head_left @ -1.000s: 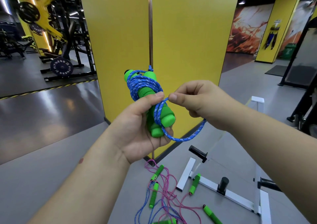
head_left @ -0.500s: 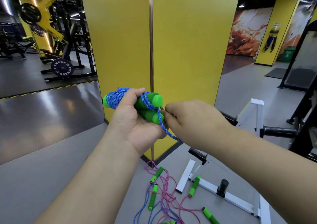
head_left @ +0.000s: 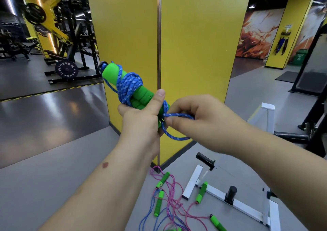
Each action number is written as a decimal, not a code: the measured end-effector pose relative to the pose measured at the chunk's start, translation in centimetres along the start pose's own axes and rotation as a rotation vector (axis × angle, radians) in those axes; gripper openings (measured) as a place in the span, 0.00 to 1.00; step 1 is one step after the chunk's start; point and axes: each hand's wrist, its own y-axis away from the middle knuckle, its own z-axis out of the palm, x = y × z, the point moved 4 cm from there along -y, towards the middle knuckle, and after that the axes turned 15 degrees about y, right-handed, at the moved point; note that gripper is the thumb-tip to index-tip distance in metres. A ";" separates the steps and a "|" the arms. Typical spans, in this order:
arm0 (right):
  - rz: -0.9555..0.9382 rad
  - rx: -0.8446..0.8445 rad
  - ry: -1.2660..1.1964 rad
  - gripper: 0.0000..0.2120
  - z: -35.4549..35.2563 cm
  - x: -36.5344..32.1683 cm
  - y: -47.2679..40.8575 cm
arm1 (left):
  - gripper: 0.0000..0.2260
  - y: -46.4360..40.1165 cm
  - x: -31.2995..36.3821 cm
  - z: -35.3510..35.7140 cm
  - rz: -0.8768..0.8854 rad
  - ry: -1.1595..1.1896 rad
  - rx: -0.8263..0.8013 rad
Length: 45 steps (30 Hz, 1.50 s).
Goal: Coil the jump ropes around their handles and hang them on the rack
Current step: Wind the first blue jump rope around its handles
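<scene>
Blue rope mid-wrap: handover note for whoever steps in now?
Left hand: grips the paired green handles, blue rope mostly coiled around them.
Right hand: pinches the rope's last loose loop near the handles' lower end.
Floor: pink and blue ropes lie tangled beside the white rack.
Left: secure this end, hang it, coil the others.

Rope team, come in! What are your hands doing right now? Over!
Left hand gripping green handles, blue rope coiled round them. Right hand pinching the loose end. More ropes tangled on floor by white rack. Nothing blocking.
</scene>
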 end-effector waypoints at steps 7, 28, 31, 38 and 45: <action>0.254 -0.096 -0.454 0.03 -0.3 1.1 -1.0 | 0.23 -0.2 -0.4 -0.1 0.019 -0.405 -0.092; 0.243 0.197 -0.219 0.07 -0.6 2.7 -0.7 | 0.14 -0.5 -2.6 -0.9 -0.273 -0.417 -0.279; 0.329 0.198 -0.210 0.06 -0.1 4.3 -1.3 | 0.13 -1.1 -3.7 -0.8 -0.271 -0.433 -0.304; 0.600 0.140 -0.489 0.09 0.9 11.6 -4.7 | 0.22 -3.5 -8.4 0.5 -0.161 -0.527 -0.342; 0.691 0.064 -0.511 0.06 3.0 17.6 -5.7 | 0.26 -7.0 -14.8 0.0 -0.164 -0.591 -0.293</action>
